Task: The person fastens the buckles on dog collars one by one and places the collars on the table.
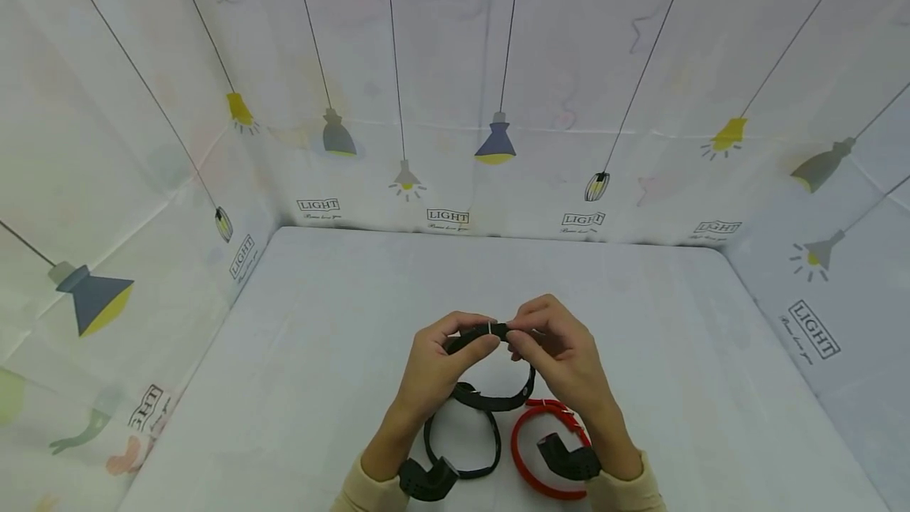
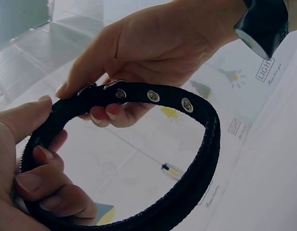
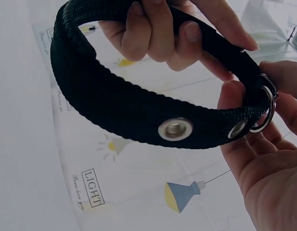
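Observation:
Both hands hold a black dog collar [image 1: 501, 403], fastened into a loop and raised in front of the body. My left hand [image 1: 437, 358] grips its band, thumb on the outside and fingers curled inside the loop. At the buckle end my right hand [image 1: 569, 354] pinches the strap between thumb and fingers. In the left wrist view, several metal eyelets [image 2: 153, 96] line the strap beside the buckle. A metal D-ring [image 3: 269, 110] shows by the right fingertips in the right wrist view, where the near band has a braided edge.
Below the hands, a second black collar [image 1: 478, 474] lies looped on the white table [image 1: 320, 385]. Beside it, a red collar [image 1: 522, 464] is partly covered by the right wrist camera [image 1: 569, 458]. Lamp-printed white sheeting [image 1: 441, 62] surrounds the table's back and sides.

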Action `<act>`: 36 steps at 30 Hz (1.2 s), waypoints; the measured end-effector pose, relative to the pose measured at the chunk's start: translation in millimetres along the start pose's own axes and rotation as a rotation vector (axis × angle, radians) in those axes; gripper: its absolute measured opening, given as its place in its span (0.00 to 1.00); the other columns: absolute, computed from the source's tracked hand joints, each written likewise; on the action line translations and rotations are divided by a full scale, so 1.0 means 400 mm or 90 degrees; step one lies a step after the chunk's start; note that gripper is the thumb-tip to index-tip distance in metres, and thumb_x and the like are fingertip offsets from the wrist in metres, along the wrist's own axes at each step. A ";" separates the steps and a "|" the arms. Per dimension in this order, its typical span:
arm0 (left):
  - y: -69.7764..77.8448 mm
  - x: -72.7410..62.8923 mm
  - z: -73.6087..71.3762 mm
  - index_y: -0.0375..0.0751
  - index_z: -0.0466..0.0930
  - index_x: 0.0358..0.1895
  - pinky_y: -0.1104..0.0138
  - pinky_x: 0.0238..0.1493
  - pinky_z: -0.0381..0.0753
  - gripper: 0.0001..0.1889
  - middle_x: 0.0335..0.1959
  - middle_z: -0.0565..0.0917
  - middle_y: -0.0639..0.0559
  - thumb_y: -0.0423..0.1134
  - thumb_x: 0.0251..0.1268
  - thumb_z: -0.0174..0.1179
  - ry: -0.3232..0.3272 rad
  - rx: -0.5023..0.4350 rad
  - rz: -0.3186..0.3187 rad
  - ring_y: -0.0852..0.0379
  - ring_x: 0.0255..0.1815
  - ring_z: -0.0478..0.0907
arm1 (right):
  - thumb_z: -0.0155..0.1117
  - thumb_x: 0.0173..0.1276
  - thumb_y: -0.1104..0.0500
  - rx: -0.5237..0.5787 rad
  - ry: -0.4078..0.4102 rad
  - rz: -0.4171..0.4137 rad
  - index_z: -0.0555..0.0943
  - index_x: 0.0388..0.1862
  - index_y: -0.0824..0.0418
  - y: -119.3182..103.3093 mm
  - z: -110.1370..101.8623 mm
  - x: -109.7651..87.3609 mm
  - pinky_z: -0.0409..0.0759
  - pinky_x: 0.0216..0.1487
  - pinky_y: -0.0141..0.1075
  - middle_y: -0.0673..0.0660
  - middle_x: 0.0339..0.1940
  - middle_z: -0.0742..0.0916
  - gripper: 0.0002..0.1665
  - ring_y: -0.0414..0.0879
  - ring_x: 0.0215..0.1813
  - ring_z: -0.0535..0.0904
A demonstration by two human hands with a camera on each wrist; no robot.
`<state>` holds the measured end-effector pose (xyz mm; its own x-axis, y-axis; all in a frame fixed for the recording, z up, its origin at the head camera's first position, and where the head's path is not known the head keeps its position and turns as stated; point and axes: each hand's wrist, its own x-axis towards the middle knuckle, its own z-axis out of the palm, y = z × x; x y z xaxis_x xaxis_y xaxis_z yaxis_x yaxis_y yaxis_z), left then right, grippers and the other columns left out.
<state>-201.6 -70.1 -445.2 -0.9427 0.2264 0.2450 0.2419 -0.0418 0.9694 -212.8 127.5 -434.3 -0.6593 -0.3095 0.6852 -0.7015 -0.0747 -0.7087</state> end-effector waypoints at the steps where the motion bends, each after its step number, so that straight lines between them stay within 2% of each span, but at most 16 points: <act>1: 0.000 0.000 0.000 0.51 0.85 0.51 0.65 0.50 0.83 0.11 0.49 0.86 0.50 0.42 0.67 0.66 -0.001 0.000 -0.001 0.54 0.49 0.82 | 0.60 0.61 0.84 -0.004 0.003 -0.001 0.81 0.45 0.70 0.000 0.000 -0.001 0.84 0.32 0.33 0.60 0.42 0.77 0.17 0.46 0.31 0.80; 6: -0.001 0.000 0.003 0.49 0.84 0.52 0.65 0.50 0.82 0.12 0.50 0.85 0.51 0.42 0.67 0.66 0.005 0.005 0.000 0.55 0.50 0.82 | 0.63 0.60 0.82 -0.038 0.007 0.001 0.84 0.45 0.67 -0.005 -0.003 -0.001 0.82 0.31 0.30 0.60 0.42 0.78 0.19 0.44 0.32 0.79; 8: -0.002 -0.001 0.003 0.51 0.84 0.53 0.68 0.45 0.81 0.12 0.49 0.85 0.53 0.44 0.68 0.66 0.015 0.015 0.002 0.58 0.46 0.80 | 0.65 0.58 0.82 -0.052 0.000 0.002 0.84 0.47 0.67 -0.006 -0.003 0.000 0.83 0.35 0.29 0.61 0.43 0.78 0.20 0.43 0.35 0.79; 12: -0.003 0.000 0.004 0.55 0.81 0.54 0.72 0.29 0.73 0.12 0.38 0.80 0.55 0.44 0.70 0.64 0.036 0.020 0.021 0.62 0.28 0.72 | 0.71 0.55 0.79 -0.079 -0.032 0.036 0.82 0.52 0.66 -0.004 -0.004 -0.001 0.83 0.49 0.27 0.61 0.48 0.77 0.25 0.41 0.44 0.78; 15: -0.003 0.001 0.005 0.52 0.80 0.56 0.73 0.24 0.67 0.13 0.31 0.73 0.54 0.41 0.70 0.63 0.039 0.003 0.037 0.63 0.21 0.65 | 0.72 0.56 0.77 -0.117 -0.045 0.062 0.81 0.54 0.65 -0.002 -0.004 -0.002 0.82 0.53 0.27 0.60 0.49 0.76 0.26 0.40 0.47 0.78; 19: -0.001 0.001 0.008 0.50 0.80 0.56 0.73 0.24 0.67 0.13 0.31 0.72 0.54 0.41 0.70 0.63 0.031 -0.007 0.033 0.64 0.21 0.65 | 0.69 0.59 0.77 -0.148 -0.027 0.068 0.83 0.52 0.65 -0.003 -0.005 -0.003 0.82 0.52 0.26 0.59 0.48 0.77 0.22 0.40 0.47 0.78; 24: -0.004 0.000 0.008 0.52 0.80 0.56 0.72 0.27 0.70 0.14 0.34 0.76 0.54 0.42 0.70 0.64 0.020 -0.004 0.023 0.64 0.24 0.67 | 0.68 0.59 0.78 -0.149 -0.012 0.067 0.84 0.50 0.66 -0.013 -0.004 -0.001 0.82 0.51 0.26 0.59 0.47 0.78 0.20 0.40 0.46 0.79; 27: -0.002 -0.001 0.007 0.47 0.79 0.58 0.72 0.28 0.70 0.16 0.35 0.77 0.52 0.40 0.69 0.65 0.012 -0.015 0.023 0.64 0.24 0.68 | 0.68 0.60 0.78 -0.162 -0.011 0.064 0.84 0.50 0.65 -0.013 -0.005 -0.001 0.82 0.46 0.24 0.58 0.47 0.79 0.20 0.39 0.45 0.78; 31: 0.000 0.001 0.008 0.45 0.78 0.59 0.73 0.28 0.70 0.17 0.36 0.76 0.51 0.38 0.68 0.65 0.006 -0.019 0.017 0.65 0.22 0.67 | 0.68 0.61 0.77 -0.183 -0.013 0.061 0.85 0.50 0.63 -0.010 -0.007 -0.003 0.79 0.40 0.25 0.57 0.47 0.79 0.20 0.40 0.42 0.77; 36: 0.000 0.000 0.007 0.50 0.78 0.59 0.72 0.28 0.69 0.17 0.35 0.75 0.50 0.37 0.69 0.64 -0.004 -0.023 0.019 0.65 0.22 0.67 | 0.68 0.61 0.77 -0.198 -0.012 0.054 0.85 0.50 0.63 -0.009 -0.008 -0.001 0.78 0.36 0.25 0.57 0.46 0.80 0.20 0.40 0.41 0.77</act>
<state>-201.0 -67.2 -445.3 -0.9339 0.2299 0.2739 0.2613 -0.0841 0.9616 -210.9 131.0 -431.5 -0.7159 -0.3205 0.6203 -0.6952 0.2448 -0.6758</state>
